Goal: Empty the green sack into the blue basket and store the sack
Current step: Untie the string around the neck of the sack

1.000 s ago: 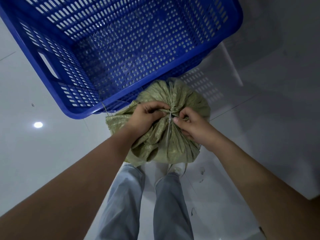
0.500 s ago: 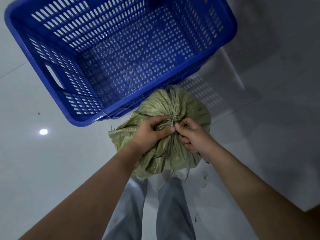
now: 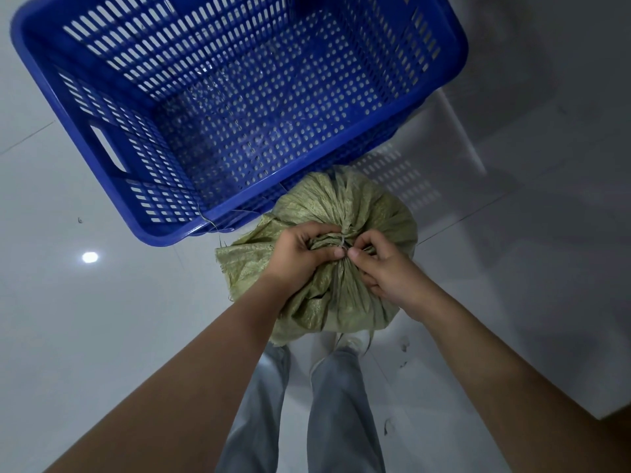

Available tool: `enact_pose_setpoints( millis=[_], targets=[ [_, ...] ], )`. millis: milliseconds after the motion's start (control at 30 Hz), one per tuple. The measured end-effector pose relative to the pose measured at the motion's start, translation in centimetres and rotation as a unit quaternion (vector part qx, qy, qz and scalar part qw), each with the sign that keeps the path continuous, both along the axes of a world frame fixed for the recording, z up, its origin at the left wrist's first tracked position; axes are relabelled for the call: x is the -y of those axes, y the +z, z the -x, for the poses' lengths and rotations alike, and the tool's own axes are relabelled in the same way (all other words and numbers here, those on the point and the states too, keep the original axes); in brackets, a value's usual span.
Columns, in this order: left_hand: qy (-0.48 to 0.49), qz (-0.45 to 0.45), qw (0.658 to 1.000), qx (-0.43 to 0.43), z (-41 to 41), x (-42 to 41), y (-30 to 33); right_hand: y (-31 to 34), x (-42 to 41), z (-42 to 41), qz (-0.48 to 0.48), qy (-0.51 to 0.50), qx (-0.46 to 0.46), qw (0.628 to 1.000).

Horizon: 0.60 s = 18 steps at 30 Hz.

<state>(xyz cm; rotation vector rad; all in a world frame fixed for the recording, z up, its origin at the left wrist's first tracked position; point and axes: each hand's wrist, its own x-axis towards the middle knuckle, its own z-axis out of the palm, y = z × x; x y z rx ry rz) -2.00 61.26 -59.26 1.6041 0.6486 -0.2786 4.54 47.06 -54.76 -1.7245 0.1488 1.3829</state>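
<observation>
The green sack (image 3: 341, 254) stands full and rounded on the pale floor (image 3: 102, 336), its far side touching the near wall of the blue basket (image 3: 164, 233). Its mouth is gathered into a tight neck, bound by a thin tie (image 3: 342, 241) at the top centre. The woven cloth looks soft and pliable — it pleats sharply out from the tie and bulges below it, so the load inside is probably loose and will shift when the sack is tipped. How heavy it is cannot be read here.

The left hand (image 3: 300, 254) is closed around the bunched neck just left of the tie, fingers wrapped over the folds. The right hand (image 3: 379, 264) pinches at the tie itself, thumb and forefinger meeting right at the knot; whether it has a loose end between them is too small to tell.

The neck is the firm place to hold — the cloth below it would likely slide and give. For tipping, a second hold low on the underside, opposite the neck, seems wise.

Beyond the grip, the basket is open and empty. Below the sack, nearer the body, are the person's trouser legs (image 3: 341, 404).
</observation>
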Motion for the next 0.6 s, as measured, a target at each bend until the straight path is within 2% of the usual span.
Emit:
enact_pose_setpoints(
  millis=[133,600],
  targets=[
    [0.009,0.020,1.000,-0.001,-0.2,0.0,-0.2,0.0,0.3,-0.5,0.005,0.035,0.000,0.999],
    [0.012,0.042,0.999,-0.018,-0.3,-0.1,-0.5,-0.2,0.5,-1.6,-0.025,0.035,-0.067,0.997]
  ],
)
